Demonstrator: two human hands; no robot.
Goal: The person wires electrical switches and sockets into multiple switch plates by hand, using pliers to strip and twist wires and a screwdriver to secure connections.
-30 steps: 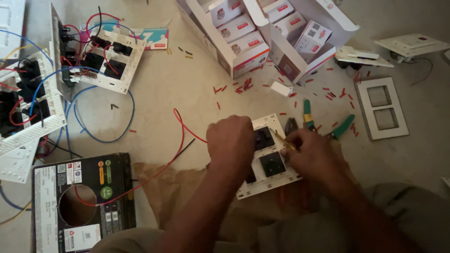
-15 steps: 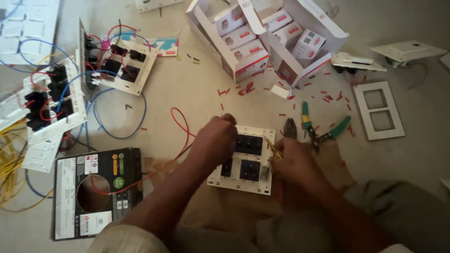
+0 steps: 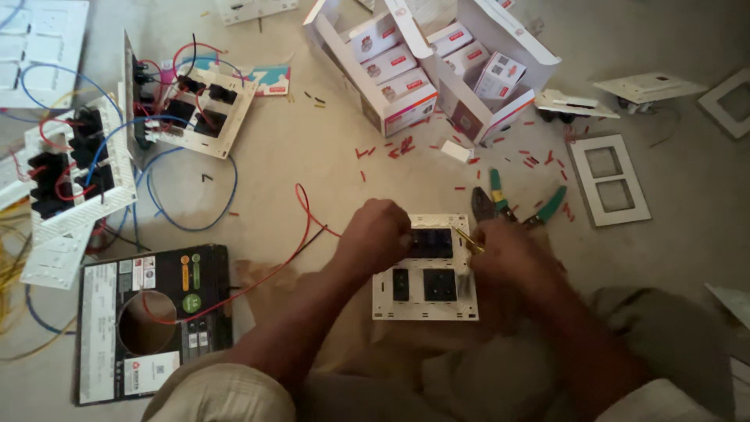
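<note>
I see a pale floor filling the whole frame, strewn with wiring parts, and my two forearms reaching in from the bottom edge toward lower centre. Between them lies the white switch plate, face down on the floor just above my lap, with black modules set into its back.

My left hand comes in from lower left, curled over the plate's upper left edge, fingers clenched on it and steadying it. My right hand comes in from lower right, closed around a thin yellow-tipped tool whose point rests on the upper right black module; how much of the tool sits inside the fist I cannot tell.

At upper centre an open white carton holds several small red-and-white boxes packed side by side. At lower left lies a flat dark package with a round cut-out. At left, two white plates with black modules are strung with blue and red wires. An empty white frame with two openings lies at right. Green-handled pliers sit just above my right hand. A red wire loops from the dark package toward the plate, and short red wire offcuts are scattered below the carton.
</note>
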